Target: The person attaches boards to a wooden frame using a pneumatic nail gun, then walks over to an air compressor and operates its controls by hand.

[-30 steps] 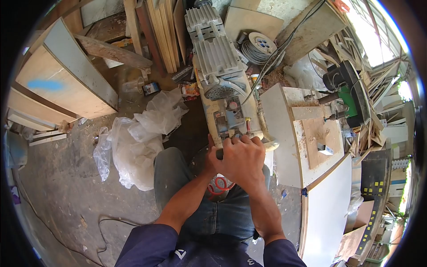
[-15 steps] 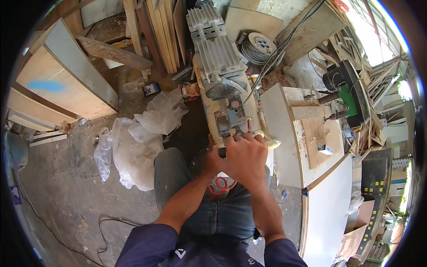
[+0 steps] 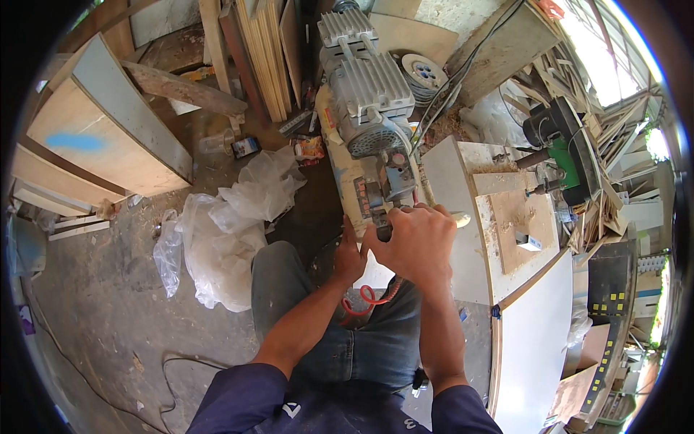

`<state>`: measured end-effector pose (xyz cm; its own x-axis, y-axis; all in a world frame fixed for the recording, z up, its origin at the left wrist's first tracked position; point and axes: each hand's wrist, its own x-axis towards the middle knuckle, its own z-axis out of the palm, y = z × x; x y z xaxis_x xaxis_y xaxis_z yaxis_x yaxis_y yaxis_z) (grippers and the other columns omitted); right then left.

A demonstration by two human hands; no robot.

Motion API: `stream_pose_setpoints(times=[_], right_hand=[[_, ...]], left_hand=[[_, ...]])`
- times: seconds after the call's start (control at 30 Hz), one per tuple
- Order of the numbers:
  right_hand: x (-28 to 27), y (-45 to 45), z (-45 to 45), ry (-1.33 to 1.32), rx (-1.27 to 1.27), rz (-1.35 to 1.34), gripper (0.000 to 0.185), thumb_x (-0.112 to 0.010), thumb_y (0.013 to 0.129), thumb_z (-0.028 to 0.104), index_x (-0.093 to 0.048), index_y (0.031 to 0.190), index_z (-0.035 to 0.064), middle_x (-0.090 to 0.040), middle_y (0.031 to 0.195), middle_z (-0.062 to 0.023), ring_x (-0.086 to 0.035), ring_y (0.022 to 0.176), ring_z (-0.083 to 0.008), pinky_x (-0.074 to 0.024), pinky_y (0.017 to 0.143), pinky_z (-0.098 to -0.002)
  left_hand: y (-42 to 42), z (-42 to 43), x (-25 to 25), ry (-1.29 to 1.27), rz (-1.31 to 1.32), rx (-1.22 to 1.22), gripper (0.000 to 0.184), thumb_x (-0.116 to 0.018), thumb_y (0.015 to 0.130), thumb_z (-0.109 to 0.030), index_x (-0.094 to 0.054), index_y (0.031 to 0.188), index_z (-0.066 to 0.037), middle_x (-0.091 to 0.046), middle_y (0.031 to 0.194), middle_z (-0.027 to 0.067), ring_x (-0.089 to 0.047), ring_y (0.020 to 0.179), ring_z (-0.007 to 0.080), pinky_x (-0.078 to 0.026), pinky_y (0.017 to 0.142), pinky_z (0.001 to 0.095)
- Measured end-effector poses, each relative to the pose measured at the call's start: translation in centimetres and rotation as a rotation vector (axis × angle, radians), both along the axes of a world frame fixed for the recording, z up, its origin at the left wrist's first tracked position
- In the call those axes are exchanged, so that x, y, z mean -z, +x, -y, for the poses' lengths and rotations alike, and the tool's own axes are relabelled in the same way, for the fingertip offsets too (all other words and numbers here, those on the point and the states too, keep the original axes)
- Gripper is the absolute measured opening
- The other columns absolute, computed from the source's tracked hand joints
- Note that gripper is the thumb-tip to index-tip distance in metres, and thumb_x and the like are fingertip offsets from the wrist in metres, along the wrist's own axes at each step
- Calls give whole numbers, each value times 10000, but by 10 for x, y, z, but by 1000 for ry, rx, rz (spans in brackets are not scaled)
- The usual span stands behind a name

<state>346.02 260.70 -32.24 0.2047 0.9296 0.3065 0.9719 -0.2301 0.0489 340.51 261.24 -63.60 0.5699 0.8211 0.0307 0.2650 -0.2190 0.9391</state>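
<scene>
An air compressor (image 3: 356,181) with a beige body and a finned grey motor (image 3: 372,83) stands just ahead of my knees. My right hand (image 3: 419,242) is closed over a dark part at its near end, knuckles up. Lower and to the left, my left hand (image 3: 350,257) grips the near left edge, with some of its fingers hidden. Valves and a gauge sit between the motor and my hands. Below my right hand, a red coiled hose (image 3: 369,295) hangs between my legs.
Crumpled clear plastic sheeting (image 3: 224,242) lies on the floor to the left. At right are a white board bench (image 3: 466,239) and a green drill machine (image 3: 567,170). Behind the compressor stands a cable reel (image 3: 425,71). Boards (image 3: 108,130) lean at left.
The compressor has swung, its motor end shifting to the right and slightly away. My right hand has moved a little right with the near end; a gap has opened between my hands.
</scene>
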Motion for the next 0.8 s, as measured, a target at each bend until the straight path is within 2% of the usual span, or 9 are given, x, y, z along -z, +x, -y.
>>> stream_pose_setpoints(times=[0.13, 0.27, 0.33, 0.43, 0.53, 0.8], right_hand=[[-1, 5, 0, -5, 14, -12, 363, -706, 755, 386, -716, 622, 49, -617, 534, -129, -655, 557, -302, -524, 660, -428], [-3, 3, -1, -1, 4, -12, 366, -702, 758, 385, -716, 624, 45, -619, 536, -127, -655, 556, -304, -522, 660, -427], [-2, 0, 0, -14, 22, 5, 365, -699, 762, 378, -708, 621, 41, -627, 549, -119, -656, 565, -300, -520, 664, -423], [3, -3, 0, 2, -10, -8, 352, -697, 761, 364, -700, 621, 41, -638, 568, -110, -659, 585, -292, -513, 659, -413], [6, -10, 1, -23, -15, -38, 336, -694, 758, 351, -688, 616, 47, -644, 583, -101, -661, 602, -277, -499, 643, -401], [14, -25, 1, -4, -10, -27, 318, -688, 758, 338, -673, 613, 55, -645, 589, -89, -643, 588, -258, -476, 621, -387]], left_hand=[[3, 0, 4, 128, 42, -25, 894, -648, 957, -197, -62, 1587, 44, -423, 1455, 392, -597, 1156, 530, -564, 858, 511], [4, 0, 2, 137, 51, -38, 886, -643, 960, -202, -66, 1590, 37, -421, 1457, 392, -599, 1156, 527, -561, 866, 515], [4, 0, -1, 12, 21, -21, 876, -644, 958, -208, -89, 1591, 31, -410, 1465, 393, -596, 1160, 528, -568, 839, 514], [-3, 1, -11, 94, 79, -50, 870, -650, 945, -203, -113, 1593, 21, -403, 1470, 396, -600, 1163, 516, -580, 803, 502], [-1, 1, 2, 92, 86, -45, 862, -639, 944, -216, -120, 1592, 15, -405, 1469, 386, -591, 1172, 506, -567, 818, 499], [-1, 8, 6, -246, 415, -13, 833, -596, 938, -266, -146, 1589, -7, -410, 1466, 346, -557, 1207, 467, -515, 878, 487]])
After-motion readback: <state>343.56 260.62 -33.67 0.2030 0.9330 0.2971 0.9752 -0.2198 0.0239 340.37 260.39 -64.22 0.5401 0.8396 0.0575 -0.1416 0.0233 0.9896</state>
